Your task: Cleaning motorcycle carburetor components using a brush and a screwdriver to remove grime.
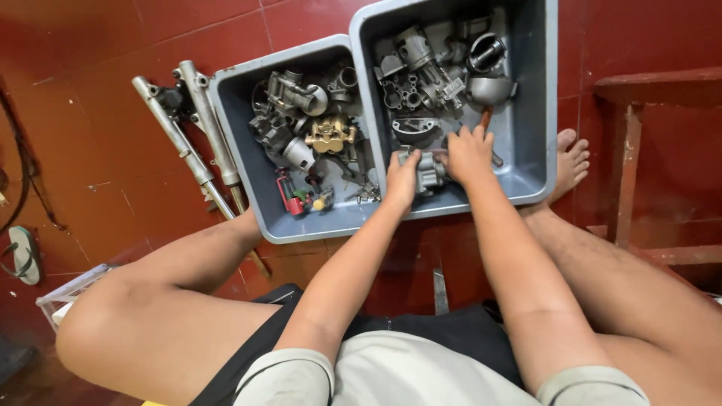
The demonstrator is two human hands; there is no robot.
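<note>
Both hands, left hand [402, 180] and right hand [468, 154], grasp a grey metal part [430, 171] amid crowded tray [535, 113] castings.

two grey plastic bins [526, 113] of metal parts, two fork tubes [192, 128], one sandal [24, 254].

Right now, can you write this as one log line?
left hand: on metal part | right hand: on same part | place: right grey tub | floor: fork tubes
</note>
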